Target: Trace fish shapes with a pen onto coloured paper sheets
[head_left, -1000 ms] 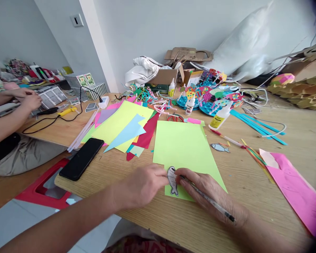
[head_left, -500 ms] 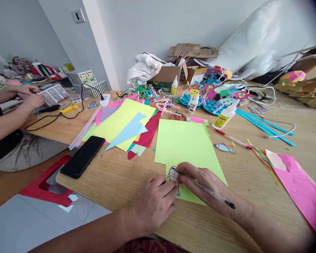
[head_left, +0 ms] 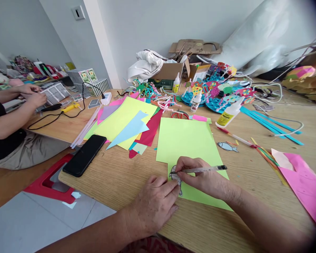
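Note:
A pale green sheet of paper [head_left: 185, 138] lies before me on the wooden table, with a notch at its left edge. On its lower left part rests a small fish-shaped paper cutout [head_left: 177, 178] with dark outlines, partly hidden by my fingers. My left hand [head_left: 158, 200] lies palm down, its outstretched fingertips pressing on the cutout. Pinched in my right hand [head_left: 200, 177] is a pen [head_left: 197, 170], its tip at the cutout's upper left edge and its shaft slanting right. Another fish cutout [head_left: 228, 146], bluish, lies right of the sheet.
Coloured papers [head_left: 121, 119] and a black phone [head_left: 84, 155] lie left. Glue bottles [head_left: 229, 113], dotted paper crafts [head_left: 216, 93] and a cardboard box [head_left: 171, 70] stand behind. A pink sheet [head_left: 302, 182] lies right. A co-worker's hands [head_left: 34, 95] handle something at far left.
My right hand has turned the pen from slanting down toward me to nearly level, and its tip now sits on the cutout's left edge. My left hand stays on the cutout.

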The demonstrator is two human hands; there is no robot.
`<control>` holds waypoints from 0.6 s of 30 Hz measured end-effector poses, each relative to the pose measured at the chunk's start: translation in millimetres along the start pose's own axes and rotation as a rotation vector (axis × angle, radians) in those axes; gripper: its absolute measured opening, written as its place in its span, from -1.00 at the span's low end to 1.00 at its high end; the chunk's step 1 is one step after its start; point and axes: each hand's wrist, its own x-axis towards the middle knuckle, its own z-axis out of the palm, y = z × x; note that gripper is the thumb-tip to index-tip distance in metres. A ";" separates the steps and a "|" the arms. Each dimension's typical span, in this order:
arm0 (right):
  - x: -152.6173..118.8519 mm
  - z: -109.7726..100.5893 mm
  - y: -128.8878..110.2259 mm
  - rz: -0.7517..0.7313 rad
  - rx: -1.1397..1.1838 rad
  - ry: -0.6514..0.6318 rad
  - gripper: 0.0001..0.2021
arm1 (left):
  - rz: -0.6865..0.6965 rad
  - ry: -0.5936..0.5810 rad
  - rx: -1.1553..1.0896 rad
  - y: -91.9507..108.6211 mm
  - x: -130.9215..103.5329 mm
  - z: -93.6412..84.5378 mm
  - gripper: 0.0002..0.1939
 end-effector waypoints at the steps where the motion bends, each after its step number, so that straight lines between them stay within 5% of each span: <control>1: -0.5 0.9 0.9 0.000 0.001 0.002 -0.93 | -0.002 -0.001 0.004 0.1 0.1 -0.2 -0.65; 18: 0.1 5.8 -1.9 0.013 -0.058 0.004 -0.92 | -0.016 -0.009 0.009 2.3 -1.3 1.0 -0.65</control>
